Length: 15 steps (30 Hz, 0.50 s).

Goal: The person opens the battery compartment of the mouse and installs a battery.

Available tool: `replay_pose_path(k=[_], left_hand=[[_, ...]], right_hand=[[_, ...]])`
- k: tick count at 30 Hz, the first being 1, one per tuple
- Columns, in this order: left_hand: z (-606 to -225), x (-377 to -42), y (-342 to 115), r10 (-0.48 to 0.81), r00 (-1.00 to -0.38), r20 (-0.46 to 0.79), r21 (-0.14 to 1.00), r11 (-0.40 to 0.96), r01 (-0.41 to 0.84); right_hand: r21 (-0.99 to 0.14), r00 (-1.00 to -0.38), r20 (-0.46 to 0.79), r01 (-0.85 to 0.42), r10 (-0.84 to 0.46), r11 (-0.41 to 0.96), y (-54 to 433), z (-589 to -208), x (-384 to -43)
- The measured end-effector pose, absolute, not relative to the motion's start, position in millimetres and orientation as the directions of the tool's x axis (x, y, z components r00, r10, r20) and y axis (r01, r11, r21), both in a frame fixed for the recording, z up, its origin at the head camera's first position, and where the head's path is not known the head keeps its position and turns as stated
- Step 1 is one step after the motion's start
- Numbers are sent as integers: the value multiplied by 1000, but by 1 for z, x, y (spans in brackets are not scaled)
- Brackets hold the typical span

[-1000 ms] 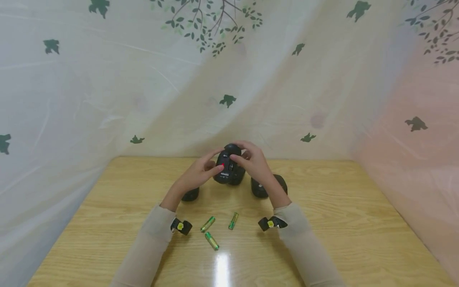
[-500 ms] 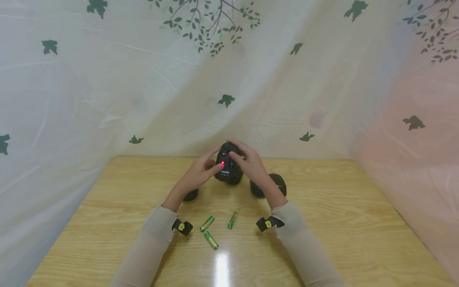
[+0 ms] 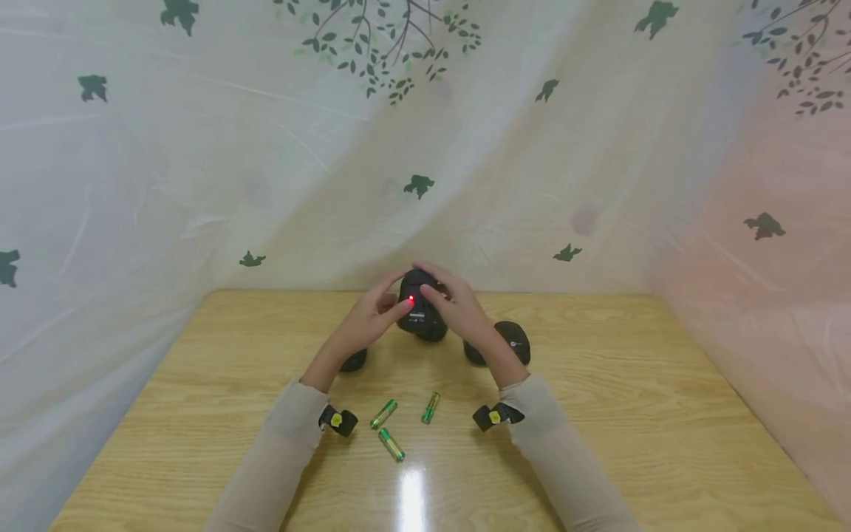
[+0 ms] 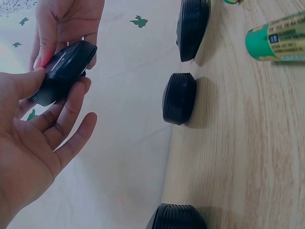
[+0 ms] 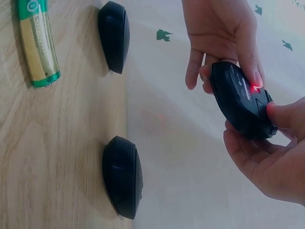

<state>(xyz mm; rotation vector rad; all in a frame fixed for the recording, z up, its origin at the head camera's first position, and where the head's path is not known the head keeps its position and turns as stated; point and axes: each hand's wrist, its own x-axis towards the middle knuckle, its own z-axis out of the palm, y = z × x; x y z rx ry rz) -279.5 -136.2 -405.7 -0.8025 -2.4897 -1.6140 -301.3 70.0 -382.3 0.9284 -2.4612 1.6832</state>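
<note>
Both hands hold a black computer mouse (image 3: 415, 314), underside up, above the far side of the table. A red light glows on that underside. My left hand (image 3: 362, 319) grips its left side, thumb beside the light. My right hand (image 3: 460, 307) holds the other side, its thumb pressed on the underside and its fingers round the far end. Three green-and-gold batteries (image 3: 383, 414) lie on the table nearer the front. The left wrist view shows the held mouse (image 4: 66, 71) pinched between both hands. What lies beneath the right thumb is hidden.
More black mice stand on the wooden table (image 3: 631, 414): one mouse (image 3: 354, 361) by the left wrist, one mouse (image 3: 435, 332) behind the held one, and one mouse (image 3: 515, 342) partly hidden by the right forearm. A patterned cloth (image 3: 319, 185) hangs at the back.
The red light, faint a second ago, has become bright. My right hand has shifted slightly left along with the mouse's far end, and the mouse has tilted a little. The batteries have not moved.
</note>
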Motion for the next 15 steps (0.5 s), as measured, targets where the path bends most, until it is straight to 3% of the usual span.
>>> replay_pose_path(k=[15], left_hand=[[-404,-279,-137,360,-873,330,867,249,431]], right_hand=[[-918,-901,222,-322,-371,231,67,-384,-298]])
